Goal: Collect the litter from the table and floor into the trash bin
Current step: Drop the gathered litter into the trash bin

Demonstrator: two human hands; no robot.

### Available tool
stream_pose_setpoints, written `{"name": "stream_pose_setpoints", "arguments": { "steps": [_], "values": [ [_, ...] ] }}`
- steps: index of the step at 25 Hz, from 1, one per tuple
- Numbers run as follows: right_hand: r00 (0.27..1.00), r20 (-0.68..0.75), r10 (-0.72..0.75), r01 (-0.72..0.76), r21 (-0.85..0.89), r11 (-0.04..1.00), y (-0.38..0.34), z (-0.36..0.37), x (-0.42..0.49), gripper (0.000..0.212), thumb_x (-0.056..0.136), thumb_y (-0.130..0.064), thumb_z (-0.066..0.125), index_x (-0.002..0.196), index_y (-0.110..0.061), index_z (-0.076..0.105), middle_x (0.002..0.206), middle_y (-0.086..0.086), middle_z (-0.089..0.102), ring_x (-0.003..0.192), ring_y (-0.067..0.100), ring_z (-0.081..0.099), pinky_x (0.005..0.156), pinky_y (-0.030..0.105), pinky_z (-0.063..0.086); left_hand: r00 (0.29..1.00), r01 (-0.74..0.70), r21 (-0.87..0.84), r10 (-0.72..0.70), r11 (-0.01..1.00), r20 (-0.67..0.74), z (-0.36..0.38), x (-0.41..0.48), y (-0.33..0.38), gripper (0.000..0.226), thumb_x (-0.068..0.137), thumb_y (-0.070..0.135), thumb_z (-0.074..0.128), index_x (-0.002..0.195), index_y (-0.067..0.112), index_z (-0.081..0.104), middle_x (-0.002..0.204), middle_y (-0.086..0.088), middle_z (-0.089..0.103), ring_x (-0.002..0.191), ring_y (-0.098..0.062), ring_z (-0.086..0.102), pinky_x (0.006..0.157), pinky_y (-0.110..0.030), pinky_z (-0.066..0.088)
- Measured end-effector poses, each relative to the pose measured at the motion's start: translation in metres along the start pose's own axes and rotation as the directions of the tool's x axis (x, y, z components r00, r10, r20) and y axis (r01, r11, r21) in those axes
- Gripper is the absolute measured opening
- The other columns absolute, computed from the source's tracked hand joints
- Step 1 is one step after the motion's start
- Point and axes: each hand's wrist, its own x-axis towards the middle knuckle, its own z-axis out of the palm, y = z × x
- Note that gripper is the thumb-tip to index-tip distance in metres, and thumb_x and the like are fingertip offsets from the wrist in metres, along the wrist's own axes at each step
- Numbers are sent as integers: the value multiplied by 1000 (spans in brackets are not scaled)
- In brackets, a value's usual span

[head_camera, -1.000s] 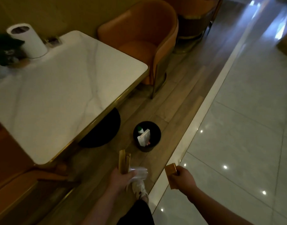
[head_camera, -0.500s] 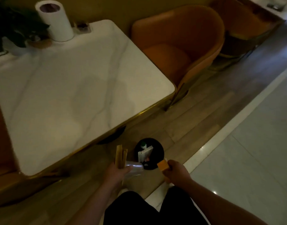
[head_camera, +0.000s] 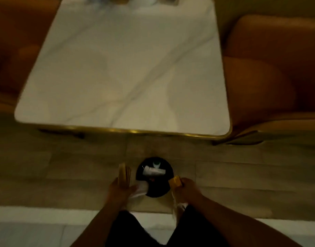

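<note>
A round black trash bin (head_camera: 154, 190) stands on the wooden floor in front of the table, with a white carton and a green-capped bottle inside. My left hand (head_camera: 119, 190) is just left of the bin, gripping thin tan wooden sticks (head_camera: 124, 174) and a crumpled white wrapper (head_camera: 140, 188) that hangs over the bin's left rim. My right hand (head_camera: 187, 188) is at the bin's right rim, holding a small orange box (head_camera: 175, 181) over its edge.
A white marble table (head_camera: 128, 68) with a gold edge fills the upper middle. An orange chair (head_camera: 270, 77) stands to its right and another orange seat (head_camera: 12, 50) to its left. Pale tile floor (head_camera: 28, 229) lies nearest me.
The view has swung to face the table squarely from above. Both hands have closed in on the bin, and the wrapper and orange box now sit over its rim.
</note>
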Motion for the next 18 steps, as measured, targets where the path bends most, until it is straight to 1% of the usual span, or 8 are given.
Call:
{"name": "stream_pose_setpoints", "arguments": {
  "steps": [1, 3, 4, 6, 10, 13, 16, 18],
  "values": [
    [1000, 11, -10, 10, -37, 999, 5, -2, 10, 25, 81, -43, 58, 91, -22, 67, 89, -1, 70, 77, 16, 66, 66, 25, 52, 999, 46, -31, -47, 998, -26, 9, -2, -13, 83, 52, 31, 84, 127, 7, 55, 121, -19, 65, 104, -37, 66, 87, -51, 55],
    [998, 29, -59, 61, -85, 995, 9, 0, 33, 26, 83, -43, 55, 95, -23, 65, 95, 4, 70, 84, 22, 66, 72, 31, 51, 990, 101, -49, -105, 994, -93, 24, -4, -35, 68, 57, 36, 84, 115, 12, 57, 95, -15, 72, 74, -29, 71, 66, -42, 59],
    [995, 48, -86, 91, -111, 990, 10, 7, 46, 28, 86, -43, 53, 100, -21, 64, 101, 7, 70, 89, 24, 65, 74, 33, 50, 985, 113, -51, -119, 992, -122, 31, 0, -48, 62, 59, 37, 83, 111, 13, 57, 82, -12, 71, 60, -26, 67, 56, -37, 56],
    [988, 72, -135, 145, -151, 978, 15, 29, 74, 33, 89, -45, 50, 108, -19, 61, 110, 10, 67, 98, 29, 64, 79, 33, 48, 975, 148, -83, -160, 985, -156, 48, 18, -73, 55, 64, 34, 82, 107, 12, 55, 68, -12, 68, 47, -25, 60, 50, -36, 52],
    [970, 117, -214, 236, -231, 944, 36, 75, 119, 32, 92, -38, 52, 116, -18, 59, 115, 14, 66, 104, 33, 62, 81, 34, 46, 961, 169, -96, -186, 981, -206, 82, 63, -118, 53, 67, 35, 80, 110, 17, 55, 85, -5, 67, 69, -22, 65, 63, -35, 56],
    [968, 71, -240, 250, -229, 941, 48, 95, 148, 29, 90, -26, 55, 117, -17, 60, 115, 15, 66, 104, 35, 62, 80, 33, 45, 962, 142, -83, -157, 986, -224, 109, 98, -142, 56, 67, 37, 80, 113, 15, 57, 86, 2, 61, 71, -15, 58, 56, -25, 45],
    [969, 27, -245, 245, -215, 945, 54, 106, 178, 34, 90, -27, 56, 122, -15, 57, 119, 17, 65, 105, 35, 62, 86, 39, 51, 971, 133, -88, -148, 987, -188, 137, 132, -150, 55, 63, 42, 77, 109, 18, 59, 88, -1, 65, 75, -20, 63, 62, -31, 53],
    [971, 40, -235, 238, -198, 951, 56, 108, 194, 48, 91, -35, 58, 134, -14, 48, 130, 15, 60, 115, 34, 58, 90, 38, 49, 973, 138, -91, -152, 986, -171, 150, 154, -150, 56, 58, 50, 73, 105, 21, 60, 88, -3, 70, 76, -25, 69, 62, -36, 59]
  ]
}}
